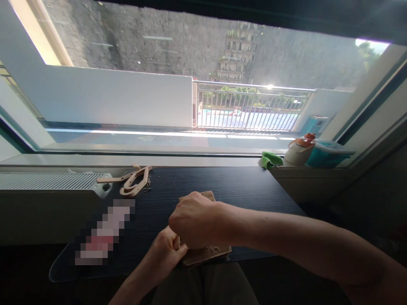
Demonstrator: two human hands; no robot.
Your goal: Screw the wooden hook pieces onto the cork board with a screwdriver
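Wooden cut-outs (135, 181) and a few small nails (148, 187) lie well beyond and left of the grip, on the dark table (241, 186). The left hand (165, 253) is curled shut against the near-left edge of a wooden board (206, 254). The right hand (194, 224), a closed fist, presses on top; what either fist encloses is hidden. The board lies directly under both hands, at the table's near edge. Hard pressure there could, I judge, tip it toward the lap or pinch the left fingers. A green cloth (271, 159) sits far right.
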